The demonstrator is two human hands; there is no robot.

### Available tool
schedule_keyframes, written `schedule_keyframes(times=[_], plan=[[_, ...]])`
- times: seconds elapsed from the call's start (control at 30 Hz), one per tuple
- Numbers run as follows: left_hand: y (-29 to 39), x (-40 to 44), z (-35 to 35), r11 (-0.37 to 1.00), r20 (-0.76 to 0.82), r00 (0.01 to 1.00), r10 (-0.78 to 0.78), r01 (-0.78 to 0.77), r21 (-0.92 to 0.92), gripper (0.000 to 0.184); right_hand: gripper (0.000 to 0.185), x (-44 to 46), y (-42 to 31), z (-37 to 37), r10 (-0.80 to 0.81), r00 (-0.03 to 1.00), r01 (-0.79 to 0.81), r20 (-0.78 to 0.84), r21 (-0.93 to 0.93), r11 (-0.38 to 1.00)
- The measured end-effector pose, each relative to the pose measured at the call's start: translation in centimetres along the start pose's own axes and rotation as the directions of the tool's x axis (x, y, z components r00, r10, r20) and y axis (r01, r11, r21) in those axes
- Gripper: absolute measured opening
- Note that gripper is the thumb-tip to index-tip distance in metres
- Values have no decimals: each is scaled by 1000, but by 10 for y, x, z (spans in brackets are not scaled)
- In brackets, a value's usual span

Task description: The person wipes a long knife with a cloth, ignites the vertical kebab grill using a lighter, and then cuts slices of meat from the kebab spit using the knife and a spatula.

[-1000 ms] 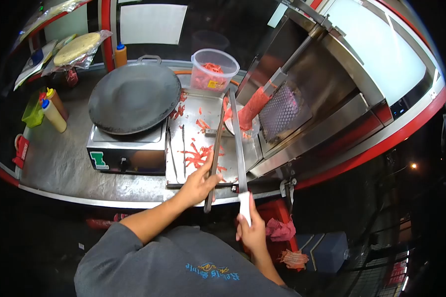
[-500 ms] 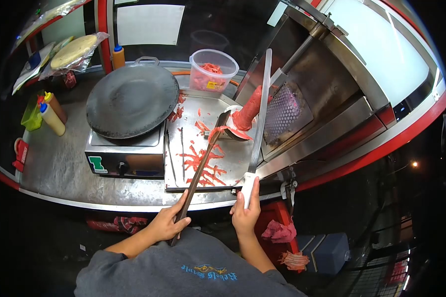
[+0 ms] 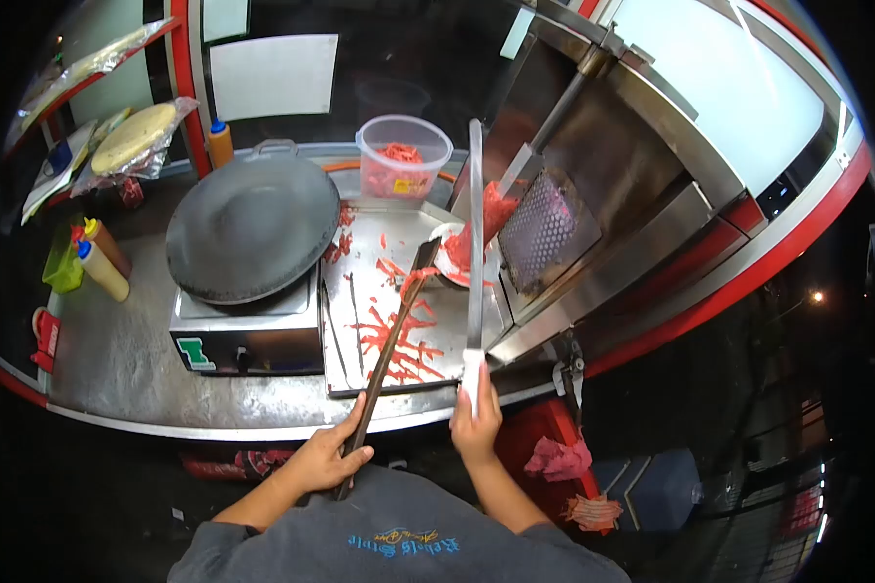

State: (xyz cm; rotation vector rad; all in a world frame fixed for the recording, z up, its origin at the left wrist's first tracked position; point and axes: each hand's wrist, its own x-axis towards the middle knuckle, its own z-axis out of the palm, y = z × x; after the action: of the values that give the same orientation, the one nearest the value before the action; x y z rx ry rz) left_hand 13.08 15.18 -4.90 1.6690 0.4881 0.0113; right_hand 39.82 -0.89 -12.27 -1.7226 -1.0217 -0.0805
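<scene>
My right hand (image 3: pixel 475 425) is closed round the white handle of a long knife (image 3: pixel 475 248), its blade pointing up and away beside the meat cone. The red meat cone (image 3: pixel 496 212) is on a vertical spit by the grill and is partly hidden by the blade. My left hand (image 3: pixel 332 454) grips a long, dark, wooden-looking tool (image 3: pixel 391 340), whose flat far end reaches toward the base of the cone. A strip of red meat (image 3: pixel 415 280) lies across that end. Beneath both tools, cut meat strips (image 3: pixel 399 342) are scattered on a metal tray (image 3: pixel 472 355).
Left of the tray, a black round griddle (image 3: pixel 253 228) sits on a burner. A clear tub (image 3: pixel 405 160) of red meat stands behind the tray. The perforated grill panel (image 3: pixel 551 233) is at the right. Sauce bottles (image 3: pixel 102 270) stand far left; wrapped flatbreads (image 3: pixel 134 141) are above them.
The view has shifted slightly. The knife blade has swung left and more upright, now crossing in front of the meat cone. My left hand keeps its hold on the dark tool.
</scene>
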Motion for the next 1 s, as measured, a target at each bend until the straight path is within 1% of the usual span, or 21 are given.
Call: schedule_keyframes(times=[0.03, 0.1, 0.13, 0.17, 0.23, 0.27, 0.3, 0.33, 0.4, 0.5, 0.53, 0.57, 0.6, 0.67, 0.7, 0.77, 0.87, 0.9, 0.93, 0.97, 1.0], plan=[[-2, 0, 0, 1000, 3, 1000, 0, 0, -1, 93, 57, -18, 1, -5, -36, 999, 36, -14, 0, 999], [-11, 0, 1, 998, -26, 998, 62, -62, 8, 92, 58, -37, -15, -11, -42, 999, 43, -21, 74, 996], [-13, -3, 1, 998, -26, 998, 51, -50, 24, 92, 58, -35, -23, -12, -41, 999, 43, -20, 107, 993], [-12, -6, -1, 999, -23, 999, 36, -35, 42, 92, 59, -27, -32, -10, 18, 999, -13, -28, 180, 984], [-12, -11, -6, 999, -12, 1000, 4, -3, 43, 93, 60, 3, -23, -1, 7, 1000, -5, -28, 76, 997], [-13, -14, -6, 999, -7, 1000, -12, 13, 38, 93, 60, 9, -19, 2, 10, 999, -8, -34, 65, 998], [-21, -12, -7, 997, -23, 1000, 1, 1, 75, 94, 60, 15, -15, 6, 13, 999, -11, -40, 54, 998], [-23, -13, -7, 998, -16, 999, -33, 33, 60, 94, 60, 22, -11, 9, 15, 999, -13, -46, 44, 999], [-12, -16, -10, 997, -2, 998, -67, 67, 41, 94, 60, 7, -8, 9, 101, 993, -99, -56, 46, 994], [-5, -13, -12, 999, -7, 999, -39, 39, 33, 94, 59, -66, 17, -7, 167, 985, -167, -31, 21, 986], [-9, -11, -9, 999, -15, 1000, -16, 17, 36, 94, 59, -79, 28, -10, 108, 993, -110, -45, -44, 993], [-12, -9, -7, 999, -12, 1000, 4, -4, 35, 94, 59, -71, 24, -9, 28, 998, -33, -60, -98, 995], [-15, -8, -6, 999, -9, 1000, 24, -24, 33, 94, 59, -57, 10, -8, -53, 996, 41, -74, -154, 987], [-6, -9, -6, 1000, 7, 1000, -15, 15, 22, 94, 58, -5, -1, -2, -231, 970, 206, -75, -256, 944], [-2, -6, -4, 999, 14, 999, -34, 34, 10, 94, 58, 10, -10, 1, -72, 996, 59, -55, -200, 978], [4, 0, -2, 1000, -19, 1000, -9, 10, 25, 93, 58, 27, -14, 4, -36, 998, 24, -57, -187, 982], [10, 4, 0, 1000, -18, 1000, -2, 1, -18, 92, 59, -9, -5, -4, -132, 989, 104, -67, -319, 942], [12, 6, 1, 1000, -13, 1000, -7, 7, -18, 92, 60, -39, 11, -8, -75, 995, 55, -64, -277, 959], [13, 8, 0, 1000, -13, 1000, -8, 8, -18, 92, 60, -66, 15, -14, -93, 994, 71, -58, -307, 949], [10, 11, 1, 999, -15, 999, 36, -37, -28, 92, 60, -73, 11, -16, -113, 992, 91, -49, -334, 938], [7, 12, 3, 997, -32, 997, 77, -77, -7, 92, 59, -68, 13, -16, -120, 992, 100, -43, -315, 944]])
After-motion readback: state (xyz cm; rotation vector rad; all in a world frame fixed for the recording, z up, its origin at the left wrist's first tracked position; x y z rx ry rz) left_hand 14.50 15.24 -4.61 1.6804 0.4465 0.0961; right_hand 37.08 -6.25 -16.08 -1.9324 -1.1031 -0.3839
